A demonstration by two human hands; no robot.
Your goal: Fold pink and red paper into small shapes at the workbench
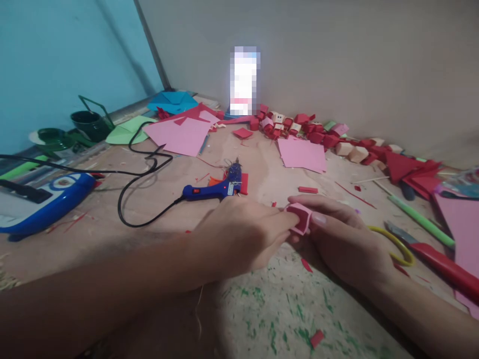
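Observation:
A small pink folded-paper box [307, 215] is held between my two hands above the table, its open side facing me. My left hand [250, 232] reaches across from the left and has a fingertip inside the opening; its other fingers are curled beneath and partly hidden. From the right, my right hand [344, 239] pinches the box, thumb on the near edge and fingers behind it. Just beyond my left hand lies a blue glue gun [209, 190] with a dark, stringy nozzle.
Pink sheets [181, 135] and a lit, blurred phone [244, 82] are at the back, beside many small paper boxes [325, 139]. Yellow-handled scissors [404, 252] and a red-handled knife [445, 264] lie right. A black cord [125, 219] loops left, near a blue-and-white device [48, 204].

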